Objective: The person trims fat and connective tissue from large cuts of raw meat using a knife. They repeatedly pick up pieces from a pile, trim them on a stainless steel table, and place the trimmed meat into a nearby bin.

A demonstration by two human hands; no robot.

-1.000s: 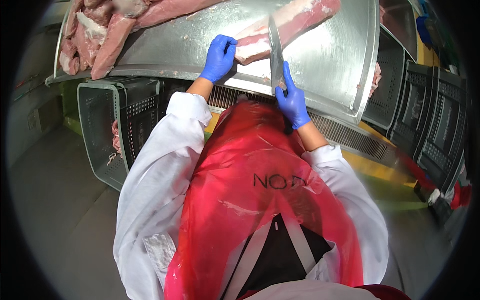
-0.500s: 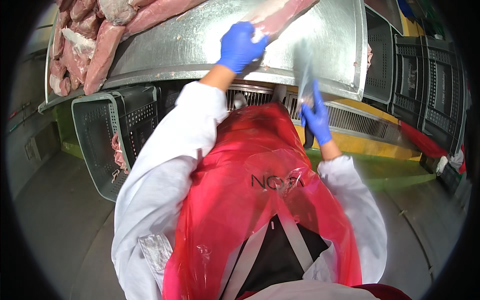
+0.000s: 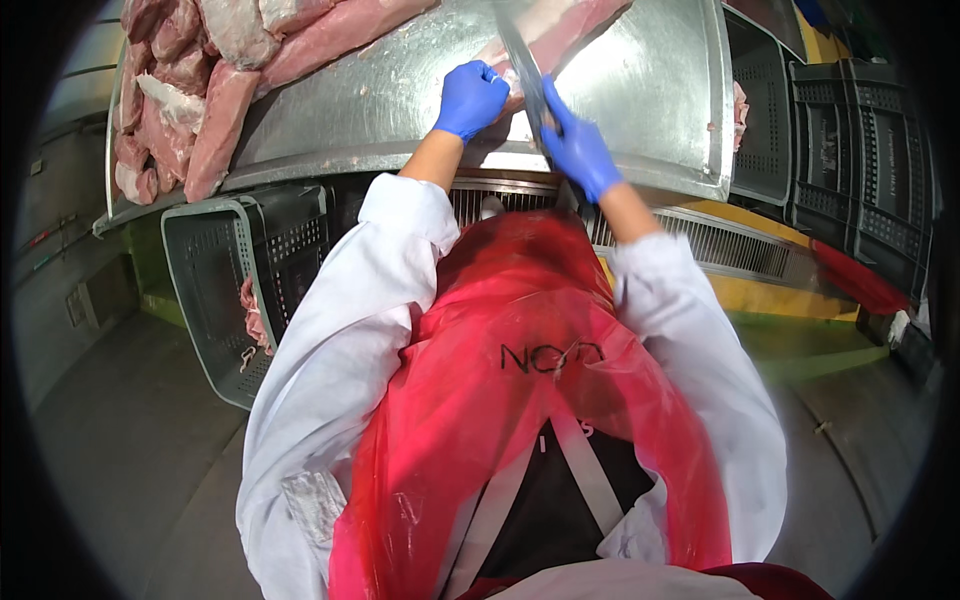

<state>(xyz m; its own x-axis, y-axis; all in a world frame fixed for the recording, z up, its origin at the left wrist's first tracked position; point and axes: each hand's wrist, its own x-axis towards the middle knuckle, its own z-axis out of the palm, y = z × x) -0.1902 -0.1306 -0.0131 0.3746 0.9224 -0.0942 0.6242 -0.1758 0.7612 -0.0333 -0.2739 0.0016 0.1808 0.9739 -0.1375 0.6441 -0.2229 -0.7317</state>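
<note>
A long pale-pink strip of meat (image 3: 572, 32) lies slantwise on the steel table (image 3: 400, 95), its far end running out at the top edge. My left hand (image 3: 472, 100), in a blue glove, is closed on the strip's near end. In my gloved right hand (image 3: 585, 145) is a long-bladed knife (image 3: 518, 58). Its blade points away from me and crosses over the strip just right of my left hand. Whether the edge touches the meat I cannot tell. The knife's handle is mostly hidden by my fingers.
Several meat pieces (image 3: 185, 85) are heaped at the table's left end. A grey crate (image 3: 205, 300) with meat scraps stands below on the left. More dark crates (image 3: 860, 150) stand at the right. A raised rim (image 3: 660, 178) borders the table's near side.
My right hand has swung the knife up and left from beside the table's near edge to over the meat strip. My left hand stays at the strip's near end.
</note>
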